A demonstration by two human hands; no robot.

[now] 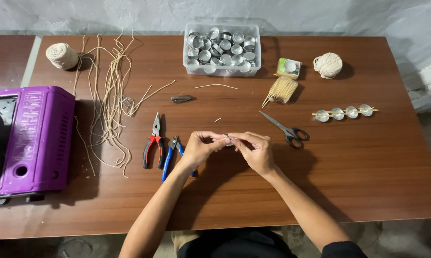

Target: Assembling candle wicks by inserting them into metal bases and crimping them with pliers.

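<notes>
Both hands meet above the near middle of the desk (359, 181). The left hand (200, 147) and the right hand (256, 151) pinch a small metal piece (228, 140) between their fingertips. It is mostly hidden, so its exact shape cannot be told. The fingers of both hands are closed around it, thumbs against forefingers, and the piece is held clear of the desk surface.

Handling judgement: the piece appears light, thin-walled and stiff, and probably easy to dent. A light pinch at its rim or edge should be enough. Smooth metal may slip, so a grip from opposite sides looks advisable.

Surrounding items:
- Left of the left hand lie red-handled pliers (152, 143) and blue-handled cutters (171, 155).
- Right of the hands, just beyond them, lie black scissors (286, 128).
- At the far edge stands a clear plastic box (222, 69) of small metal cups.
- To the far right lie a bundle of wooden sticks (281, 89), a ball of twine (328, 65), and a row of four cups (344, 113) threaded on sticks.
- To the left lie loose cord lengths (108, 100), a second twine ball (62, 56) and a purple portable stove (29, 138).
</notes>
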